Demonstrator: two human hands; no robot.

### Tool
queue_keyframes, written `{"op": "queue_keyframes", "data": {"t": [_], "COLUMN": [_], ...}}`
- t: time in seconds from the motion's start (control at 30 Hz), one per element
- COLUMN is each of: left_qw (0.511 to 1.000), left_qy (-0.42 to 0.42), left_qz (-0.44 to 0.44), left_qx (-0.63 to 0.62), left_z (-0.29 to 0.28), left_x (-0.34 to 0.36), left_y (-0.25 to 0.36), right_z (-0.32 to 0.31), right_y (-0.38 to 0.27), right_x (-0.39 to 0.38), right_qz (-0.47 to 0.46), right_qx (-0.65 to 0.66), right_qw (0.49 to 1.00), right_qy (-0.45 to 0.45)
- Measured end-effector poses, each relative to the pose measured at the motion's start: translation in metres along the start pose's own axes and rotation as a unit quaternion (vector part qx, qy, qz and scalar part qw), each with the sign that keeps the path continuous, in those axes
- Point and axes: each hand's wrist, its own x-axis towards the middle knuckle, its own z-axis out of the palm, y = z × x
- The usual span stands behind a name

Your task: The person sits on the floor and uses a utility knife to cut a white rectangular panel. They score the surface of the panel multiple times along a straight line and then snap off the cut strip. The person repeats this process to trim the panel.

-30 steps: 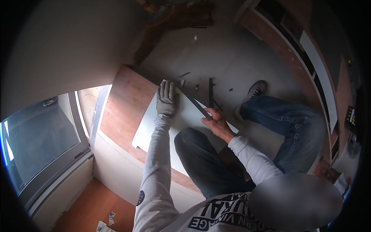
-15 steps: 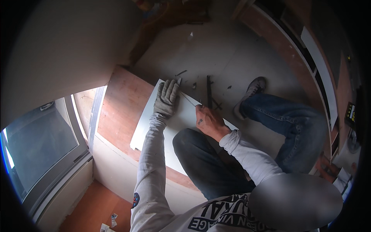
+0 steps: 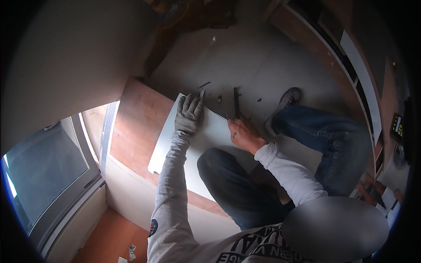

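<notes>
A white board (image 3: 209, 136) lies across a reddish-brown plywood surface (image 3: 138, 118). My left hand (image 3: 188, 115), in a grey work glove, presses flat on the board near its far corner, fingers stretched out. Bare and closed, my right hand (image 3: 246, 136) is at the board's far right edge. Its fingers are pinched on something thin that I cannot make out. My bent knee (image 3: 219, 168) is over the board's near side. A small pale piece (image 3: 202, 94) shows just beyond the gloved fingers.
Dark strips (image 3: 237, 101) and small scraps are on the grey floor beyond the board. My shoe (image 3: 290, 97) rests there. A framed glass pane (image 3: 55, 162) stands at left. Long wooden frames (image 3: 326, 59) curve along the right. Another person's hand (image 3: 370, 190) shows at lower right.
My right hand has slid slightly right and nearer along the board's edge. The thin pale line ahead of its fingers no longer shows. The left hand keeps its place on the board.
</notes>
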Motion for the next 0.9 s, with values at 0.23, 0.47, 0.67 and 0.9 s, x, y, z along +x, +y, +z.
{"op": "queue_keyframes", "data": {"t": [0.23, 0.47, 0.67, 0.9], "left_qw": [0.999, 0.997, 0.996, 0.996], "left_qy": [0.033, 0.067, 0.079, 0.087], "left_qz": [-0.021, -0.011, -0.01, -0.005], "left_qx": [-0.032, -0.035, -0.035, -0.018], "left_z": [-0.004, 0.004, 0.012, 0.009], "left_x": [-0.001, -0.001, 0.001, 0.006], "left_y": [-0.001, -0.004, -0.007, -0.006], "right_z": [-0.022, -0.001, 0.006, 0.005], "right_y": [-0.042, -0.031, -0.019, -0.018], "right_x": [0.011, 0.0, 0.001, 0.002], "right_qz": [0.04, 0.029, 0.021, 0.036], "right_qx": [-0.007, 0.035, 0.081, 0.048], "right_qw": [0.995, 0.998, 0.996, 0.998], "right_qy": [-0.095, -0.052, -0.029, -0.02]}}
